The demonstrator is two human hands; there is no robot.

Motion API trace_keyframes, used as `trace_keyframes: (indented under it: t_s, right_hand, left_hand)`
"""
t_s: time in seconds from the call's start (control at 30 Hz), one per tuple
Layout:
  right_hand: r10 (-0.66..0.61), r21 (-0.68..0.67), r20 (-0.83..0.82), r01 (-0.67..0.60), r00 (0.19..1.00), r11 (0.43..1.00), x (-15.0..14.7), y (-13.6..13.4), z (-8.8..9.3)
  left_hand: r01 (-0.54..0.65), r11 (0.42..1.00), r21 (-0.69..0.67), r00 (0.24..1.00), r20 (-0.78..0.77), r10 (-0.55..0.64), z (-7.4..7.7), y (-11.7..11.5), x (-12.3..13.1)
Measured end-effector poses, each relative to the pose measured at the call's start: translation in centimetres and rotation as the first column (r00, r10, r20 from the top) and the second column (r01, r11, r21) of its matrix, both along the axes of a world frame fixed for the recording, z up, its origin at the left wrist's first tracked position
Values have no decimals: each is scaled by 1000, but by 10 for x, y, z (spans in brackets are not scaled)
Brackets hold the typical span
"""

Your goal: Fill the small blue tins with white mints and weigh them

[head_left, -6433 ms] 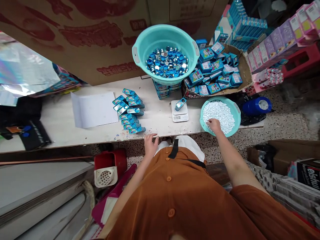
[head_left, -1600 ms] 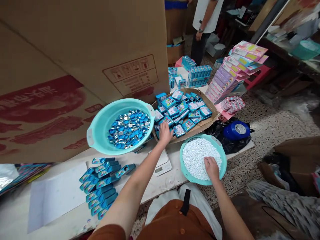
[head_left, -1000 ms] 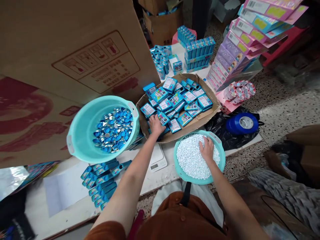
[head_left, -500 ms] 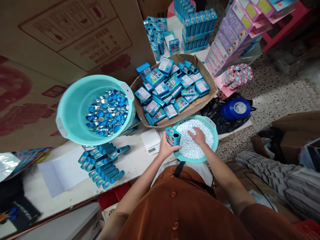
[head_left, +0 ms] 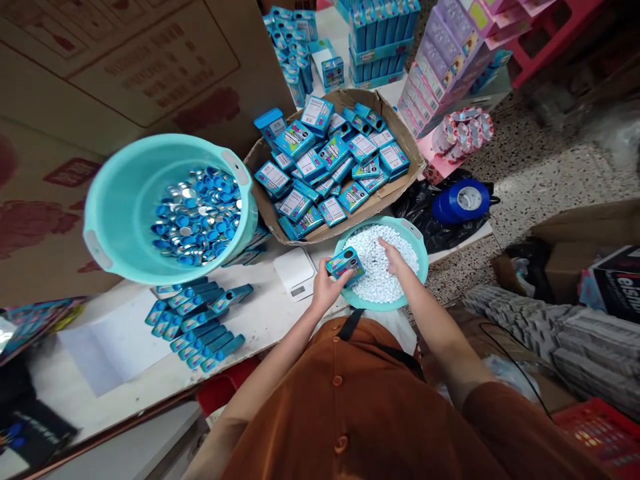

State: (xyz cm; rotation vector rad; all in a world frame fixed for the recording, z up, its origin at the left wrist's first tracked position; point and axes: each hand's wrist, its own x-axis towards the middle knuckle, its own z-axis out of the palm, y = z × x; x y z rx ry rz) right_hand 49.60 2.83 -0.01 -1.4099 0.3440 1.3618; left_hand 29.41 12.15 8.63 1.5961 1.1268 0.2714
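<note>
Presently, we find the left hand (head_left: 327,288) pinching a box (head_left: 340,265) by the rim of the tub (head_left: 423,257), the right hand (head_left: 395,259) at the pellets (head_left: 380,288), its grip unclear to us; we judge the box's hole (head_left: 348,254) best kept upward, over the tub.

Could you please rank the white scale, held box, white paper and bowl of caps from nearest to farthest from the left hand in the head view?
1. Held box: in the left hand.
2. White scale: just left.
3. Bowl of caps: farther left, forward.
4. White paper: far left.
</note>
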Motion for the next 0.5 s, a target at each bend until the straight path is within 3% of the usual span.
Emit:
trace_keyframes:
  t_s: [0.1,0.27,0.4,0.5]
  right_hand:
    - [-148,81,-280,177,949,981,-2,-2,10]
    - [-308,237,-484,461,819,855,-8,-15,32]
    - [-385,308,-532,596,754,742,-14,-22,56]
    - [-443,355,-487,635,752,687,-19,-24,76]
  left_hand:
    - [135,984,117,988,-95,-124,6,-2,1]
    - [257,933,252,966,-28,-259,4,-9,4]
    - [366,890,272,928,-34,-371,-1,-15,6]
    - [421,852,311,902,-47,-429,-4,-21,8]
